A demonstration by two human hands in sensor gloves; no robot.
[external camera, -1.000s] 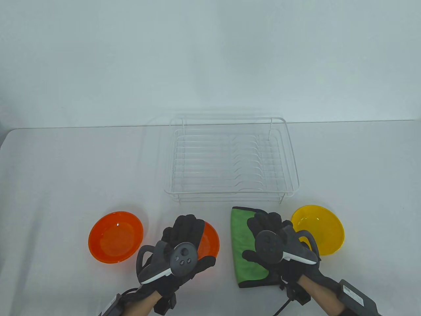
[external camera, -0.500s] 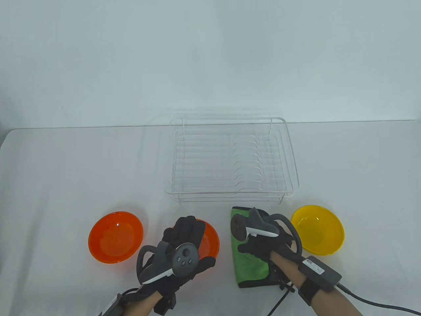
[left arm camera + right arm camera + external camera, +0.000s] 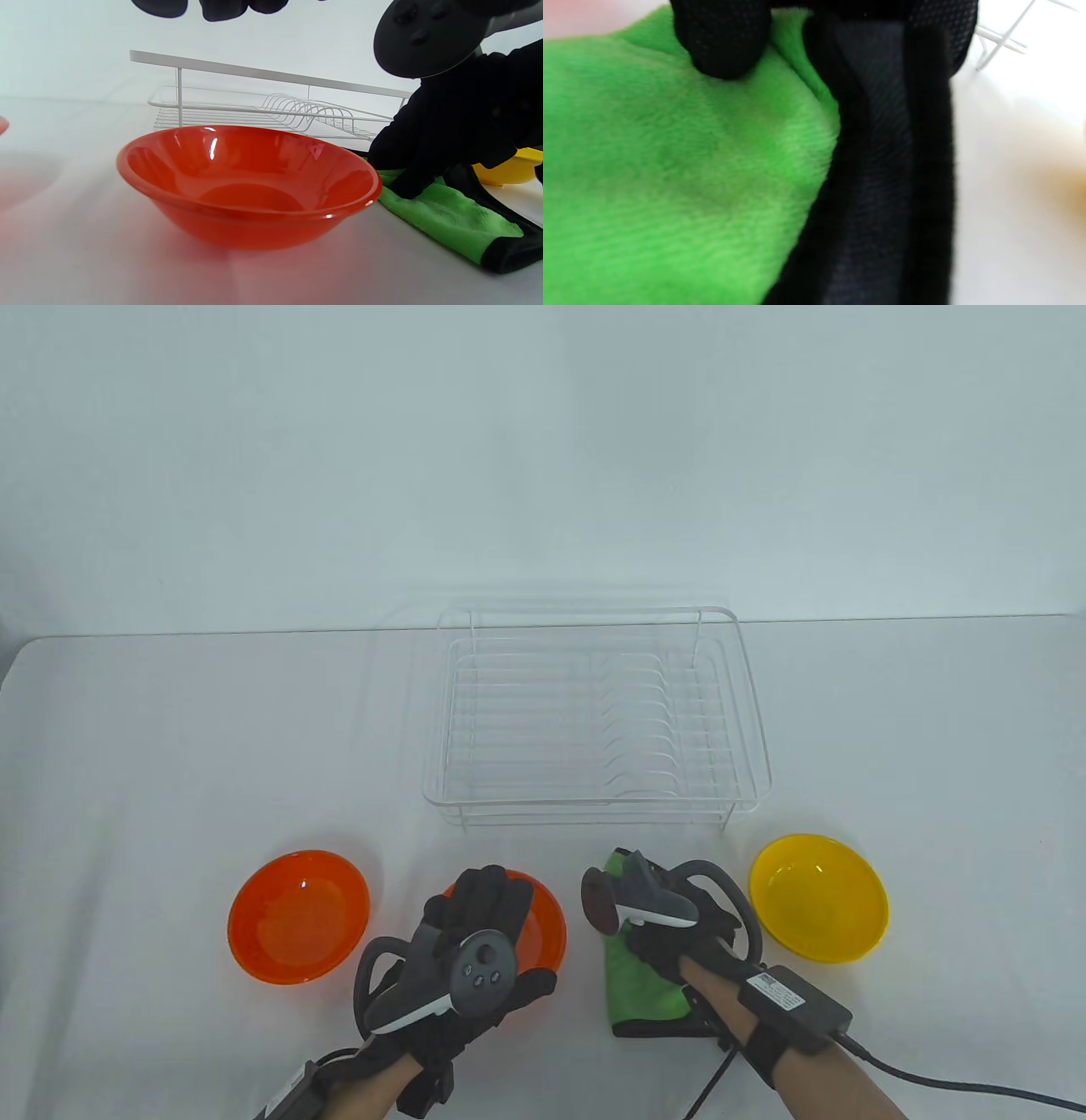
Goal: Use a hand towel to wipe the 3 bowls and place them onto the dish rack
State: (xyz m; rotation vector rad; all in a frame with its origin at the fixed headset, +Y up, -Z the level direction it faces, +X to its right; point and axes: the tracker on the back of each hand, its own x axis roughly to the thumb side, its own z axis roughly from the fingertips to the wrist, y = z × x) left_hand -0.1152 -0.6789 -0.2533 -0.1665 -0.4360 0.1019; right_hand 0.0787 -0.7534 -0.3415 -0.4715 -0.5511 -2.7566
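Two orange bowls and a yellow bowl stand along the table's front. My left hand hovers open over the middle orange bowl, its fingertips above the bowl and apart from it. The other orange bowl sits further left. My right hand, turned on its side, pinches the green hand towel with black trim. In the right wrist view the thumb presses the green cloth. The white wire dish rack behind holds nothing.
The rack stands just behind the bowls and towel. A cable runs from my right wrist unit off to the bottom right. The table's far edge meets a pale wall.
My right hand rolled from flat onto its side and shifted left, closing on the towel, whose far end has bunched toward me. The left hand stayed over the middle bowl.
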